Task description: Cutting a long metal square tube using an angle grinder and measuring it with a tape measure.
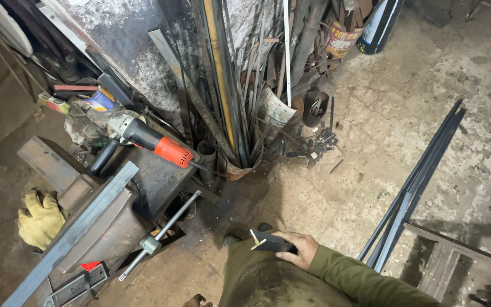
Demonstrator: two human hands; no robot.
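The right hand (295, 250) grips a small dark metal piece (269, 243) low above the concrete floor (370, 113), and is best kept firmly clasped, clear of the bench vise (106, 227).

So from where I'm watching, the vise (103, 222) sits far left with a long steel bar (72, 233) lying across it, work gloves (40, 217) just left of that. The angle grinder (149, 139) rests on the bench behind the vise. Rods stand in a bucket (237, 167) at center back, scrap bits (313, 145) scattered to its right. Long bars (416, 182) lie on the floor far right.
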